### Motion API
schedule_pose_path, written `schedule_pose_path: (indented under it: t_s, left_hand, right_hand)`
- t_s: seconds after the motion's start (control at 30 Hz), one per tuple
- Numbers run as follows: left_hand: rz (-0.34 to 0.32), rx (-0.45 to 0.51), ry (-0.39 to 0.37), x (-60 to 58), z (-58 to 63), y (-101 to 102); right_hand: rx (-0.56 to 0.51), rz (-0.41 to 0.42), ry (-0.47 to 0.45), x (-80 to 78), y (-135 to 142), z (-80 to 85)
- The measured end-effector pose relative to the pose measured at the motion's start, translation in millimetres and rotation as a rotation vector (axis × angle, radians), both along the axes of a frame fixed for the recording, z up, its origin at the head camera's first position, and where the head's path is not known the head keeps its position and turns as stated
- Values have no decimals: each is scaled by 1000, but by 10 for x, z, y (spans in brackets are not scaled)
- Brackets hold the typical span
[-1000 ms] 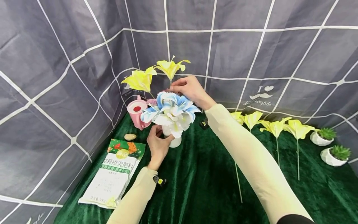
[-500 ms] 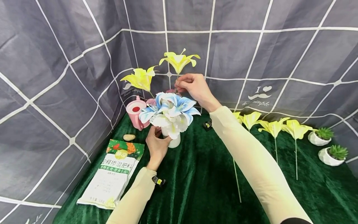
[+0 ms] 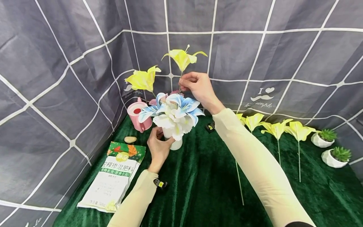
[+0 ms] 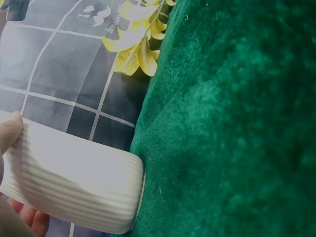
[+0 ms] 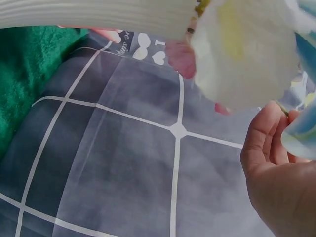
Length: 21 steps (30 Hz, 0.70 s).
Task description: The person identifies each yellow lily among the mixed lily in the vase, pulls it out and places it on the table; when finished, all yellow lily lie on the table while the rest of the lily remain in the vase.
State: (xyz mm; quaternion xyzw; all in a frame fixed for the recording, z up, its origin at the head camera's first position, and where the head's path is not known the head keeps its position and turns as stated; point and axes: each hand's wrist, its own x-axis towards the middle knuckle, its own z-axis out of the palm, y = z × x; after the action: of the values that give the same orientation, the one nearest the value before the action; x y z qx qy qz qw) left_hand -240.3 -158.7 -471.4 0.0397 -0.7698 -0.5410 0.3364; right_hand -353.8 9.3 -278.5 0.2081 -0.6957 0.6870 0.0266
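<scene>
A white ribbed vase (image 3: 176, 144) stands on the green cloth, filled with blue and white flowers (image 3: 173, 118) and some pink ones behind. My left hand (image 3: 159, 148) grips the vase's side; in the left wrist view, thumb and fingers wrap the ribbed vase (image 4: 79, 173). Behind the bouquet, my right hand (image 3: 199, 90) pinches the thin stem of a yellow lily (image 3: 182, 59), whose bloom rises above the fingers. The stem's lower end is hidden by the bouquet. Another yellow lily (image 3: 143, 79) leans left out of the arrangement. White petals (image 5: 242, 54) partly cover the right wrist view.
A pink watering can (image 3: 138, 118) and a beige stone (image 3: 130, 139) lie left of the vase, with a fertilizer bag (image 3: 110, 179) in front. Several yellow lilies (image 3: 300, 130) lie on the right, beside two small potted succulents (image 3: 336, 157). Grey checked curtain (image 3: 232, 56) hangs behind.
My right hand has moved up and slightly right, carrying the yellow lily higher above the bouquet. My left hand has kept its grip on the vase.
</scene>
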Motion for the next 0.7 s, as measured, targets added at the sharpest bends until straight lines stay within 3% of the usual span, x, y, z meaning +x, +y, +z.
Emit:
schedule_pose_path:
  t_s: [0.3,0.7]
  left_hand:
    - [7,-9,-10,4,2,4]
    - [11,-24,-26,11,3,-5]
  right_hand:
    - [16,-60,43,30,-43,0]
    - [-181,-95,85,76,124,202]
